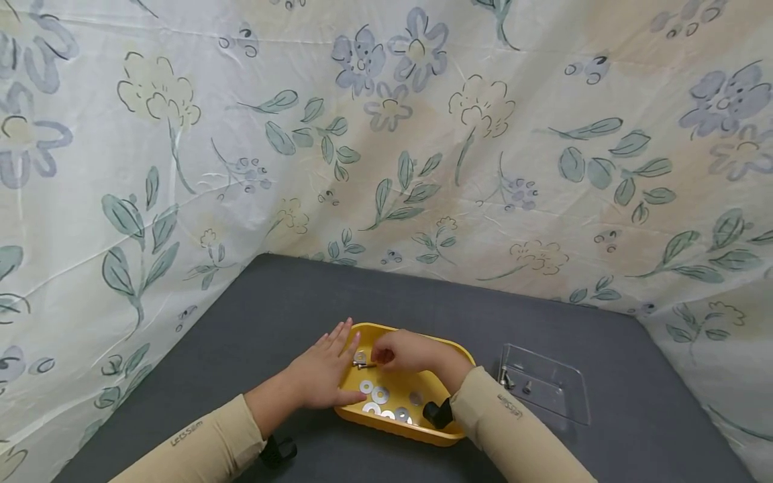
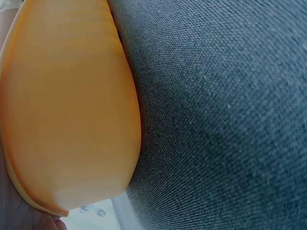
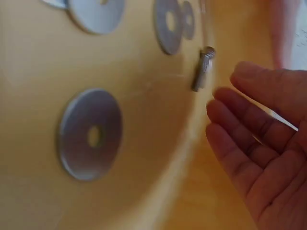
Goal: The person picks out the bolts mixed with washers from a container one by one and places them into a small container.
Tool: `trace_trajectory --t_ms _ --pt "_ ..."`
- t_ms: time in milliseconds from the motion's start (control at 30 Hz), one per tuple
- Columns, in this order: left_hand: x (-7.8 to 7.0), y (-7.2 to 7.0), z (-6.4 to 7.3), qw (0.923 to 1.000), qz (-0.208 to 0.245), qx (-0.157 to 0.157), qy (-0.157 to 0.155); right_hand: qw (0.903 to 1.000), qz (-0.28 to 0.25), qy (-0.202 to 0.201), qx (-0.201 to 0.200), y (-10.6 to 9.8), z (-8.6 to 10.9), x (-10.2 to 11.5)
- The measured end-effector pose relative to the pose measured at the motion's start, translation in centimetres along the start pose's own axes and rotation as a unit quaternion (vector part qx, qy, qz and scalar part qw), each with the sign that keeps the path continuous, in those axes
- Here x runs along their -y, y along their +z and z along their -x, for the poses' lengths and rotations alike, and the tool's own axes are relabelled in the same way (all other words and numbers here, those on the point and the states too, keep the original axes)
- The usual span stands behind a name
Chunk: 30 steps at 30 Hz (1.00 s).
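A yellow plastic tray (image 1: 417, 435) holds several flat metal washers (image 1: 380, 386) and a few small bolts (image 1: 364, 366) near its left end. My left hand (image 1: 320, 374) lies over the left rim with its fingers spread. The tray's outer wall (image 2: 72, 110) fills much of the left wrist view. My right hand (image 1: 413, 352) reaches inside over the far side, fingers bent loosely near the bolts. In the right wrist view a gap shows between its thumb and fingers, nothing held, with one bolt (image 3: 203, 69) just beyond the fingertips and a large washer (image 3: 72, 143) on the tray floor.
A shallow clear plastic tray (image 1: 576, 396) stands to the right of the yellow one, with several bolts (image 1: 506, 380) at its left side. Both sit on a dark grey cloth surface (image 1: 290, 302). A floral curtain (image 1: 386, 168) hangs around the back and sides.
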<state>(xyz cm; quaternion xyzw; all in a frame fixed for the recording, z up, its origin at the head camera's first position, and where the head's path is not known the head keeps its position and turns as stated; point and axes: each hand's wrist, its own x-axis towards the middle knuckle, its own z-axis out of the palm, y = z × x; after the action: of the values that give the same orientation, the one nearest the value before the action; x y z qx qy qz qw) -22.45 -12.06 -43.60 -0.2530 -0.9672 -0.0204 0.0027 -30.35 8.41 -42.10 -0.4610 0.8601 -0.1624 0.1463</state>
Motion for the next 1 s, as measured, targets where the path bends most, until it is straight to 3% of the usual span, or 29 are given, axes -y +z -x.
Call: trace_trajectory --t_ms 367,1000 --pt "0.2 -0.1 0.0 1.0 0.006 0.0 0.005 0.998 0.025 -0.048 0.033 1.1 -1.0 0.8" --pt "0.2 0.0 0.0 0.9999 0.002 -0.006 0.011 0.9952 0.082 -0.03 0.045 1.1 -1.4 1.1"
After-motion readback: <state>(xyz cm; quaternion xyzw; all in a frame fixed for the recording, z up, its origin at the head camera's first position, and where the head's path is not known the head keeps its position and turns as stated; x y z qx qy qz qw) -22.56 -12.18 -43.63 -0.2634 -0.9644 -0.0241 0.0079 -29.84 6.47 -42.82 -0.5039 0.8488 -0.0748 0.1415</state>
